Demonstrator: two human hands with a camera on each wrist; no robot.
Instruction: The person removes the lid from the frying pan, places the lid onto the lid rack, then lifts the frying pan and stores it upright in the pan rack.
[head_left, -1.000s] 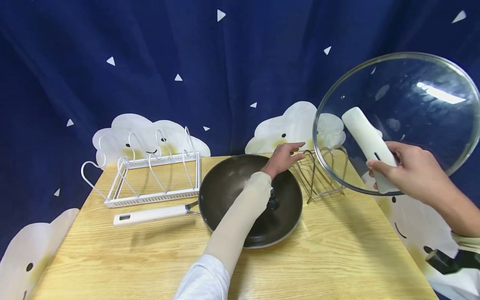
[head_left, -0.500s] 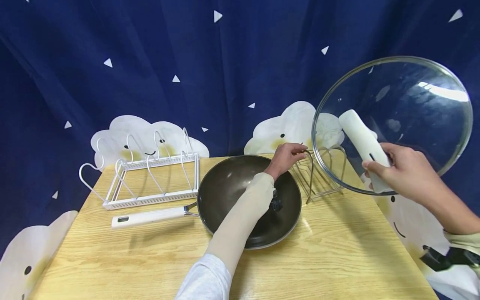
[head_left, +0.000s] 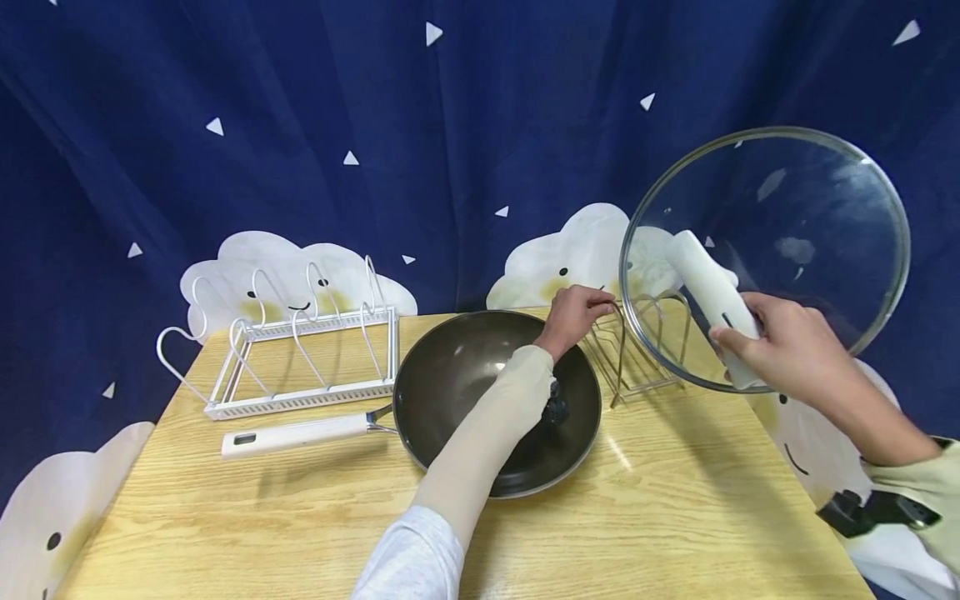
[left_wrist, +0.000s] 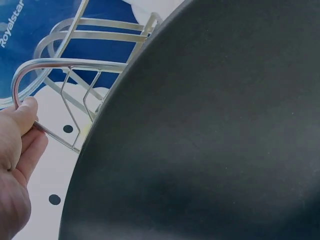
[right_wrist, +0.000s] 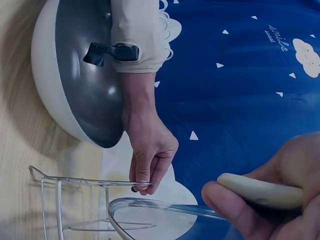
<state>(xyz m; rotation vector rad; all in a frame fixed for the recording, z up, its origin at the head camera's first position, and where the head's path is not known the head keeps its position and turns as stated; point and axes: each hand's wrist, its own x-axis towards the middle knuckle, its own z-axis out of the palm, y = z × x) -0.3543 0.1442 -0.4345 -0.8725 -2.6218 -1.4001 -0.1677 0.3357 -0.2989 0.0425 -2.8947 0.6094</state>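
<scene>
My left hand (head_left: pixel 573 315) reaches across the wok and pinches the top of a metal wire rack (head_left: pixel 621 354) between thumb and fingers; the left wrist view shows the thumb on the rack's bent bar (left_wrist: pixel 65 63). My right hand (head_left: pixel 793 343) grips the white handle (head_left: pixel 716 292) of a large glass lid (head_left: pixel 817 217). The lid is held up on edge, its left rim in front of the rack in the head view. In the right wrist view the lid's rim (right_wrist: pixel 116 207) is close to the rack; whether they touch I cannot tell.
A dark wok (head_left: pixel 465 392) with a white handle (head_left: pixel 300 435) pointing left sits mid-table. Behind that handle stands a white rack (head_left: pixel 307 398) with several upright loops. The wooden table (head_left: pixel 660 517) backs onto a blue curtain (head_left: pixel 450 125) with cloud prints.
My right hand has brought the lid left and slightly down toward the wire rack. My left fingers, apart and reaching at first, have closed on the rack's top bar.
</scene>
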